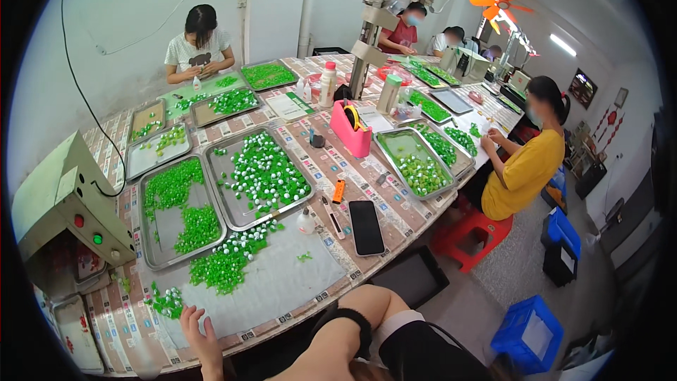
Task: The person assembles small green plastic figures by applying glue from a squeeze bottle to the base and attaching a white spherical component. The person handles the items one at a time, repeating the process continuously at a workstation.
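Spreading loosely beside small green-and-white plastic pieces (pixel 167 303), the left hand (pixel 202 341) grips nothing visible; the unseen right hand's grip cannot be told.

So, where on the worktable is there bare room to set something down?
On the white sheet, right of the left hand, between the green pile and the worktable's near edge. Crowded beyond the pile: two loaded trays side by side.
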Motion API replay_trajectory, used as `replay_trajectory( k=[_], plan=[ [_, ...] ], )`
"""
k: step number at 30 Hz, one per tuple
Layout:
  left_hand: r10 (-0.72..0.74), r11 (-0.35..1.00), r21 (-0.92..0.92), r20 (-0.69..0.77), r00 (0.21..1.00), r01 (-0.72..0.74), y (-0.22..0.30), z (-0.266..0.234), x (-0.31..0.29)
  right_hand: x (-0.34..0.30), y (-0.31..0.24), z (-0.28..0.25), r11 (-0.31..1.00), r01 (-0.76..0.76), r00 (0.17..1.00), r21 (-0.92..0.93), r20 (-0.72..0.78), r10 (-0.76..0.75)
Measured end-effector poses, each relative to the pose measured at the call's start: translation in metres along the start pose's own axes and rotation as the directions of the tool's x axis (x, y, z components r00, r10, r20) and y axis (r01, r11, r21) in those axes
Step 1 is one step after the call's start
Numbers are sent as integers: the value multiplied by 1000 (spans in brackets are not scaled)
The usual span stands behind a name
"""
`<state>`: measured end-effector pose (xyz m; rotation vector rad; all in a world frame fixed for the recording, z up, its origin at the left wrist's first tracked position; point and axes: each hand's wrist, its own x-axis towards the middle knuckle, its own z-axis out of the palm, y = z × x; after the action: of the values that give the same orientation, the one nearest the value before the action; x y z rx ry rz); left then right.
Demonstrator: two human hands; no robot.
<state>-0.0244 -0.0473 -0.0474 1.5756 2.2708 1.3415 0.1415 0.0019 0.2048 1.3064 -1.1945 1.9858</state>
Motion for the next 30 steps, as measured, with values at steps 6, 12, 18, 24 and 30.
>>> replay_trajectory(
  k=[6,12,18,24,30],
  plan=[
    [-21,1000,15,-50,999,22,8,1,-7,-10,23,20,855,-314,946,413,65,316],
    [39,996,77,-91,995,-32,-12,17,-20,-26,60,30,969,-172,977,180,157,144],
    [127,985,123,-37,991,-122,-4,19,-18,-20,50,22,778,47,862,-627,419,286],
    [168,974,153,-3,986,-166,-1,21,-18,-35,57,23,808,-87,963,-582,158,218],
    [182,964,202,-32,983,-172,-8,15,-17,-35,23,3,758,-357,781,-546,270,563]
  ],
)
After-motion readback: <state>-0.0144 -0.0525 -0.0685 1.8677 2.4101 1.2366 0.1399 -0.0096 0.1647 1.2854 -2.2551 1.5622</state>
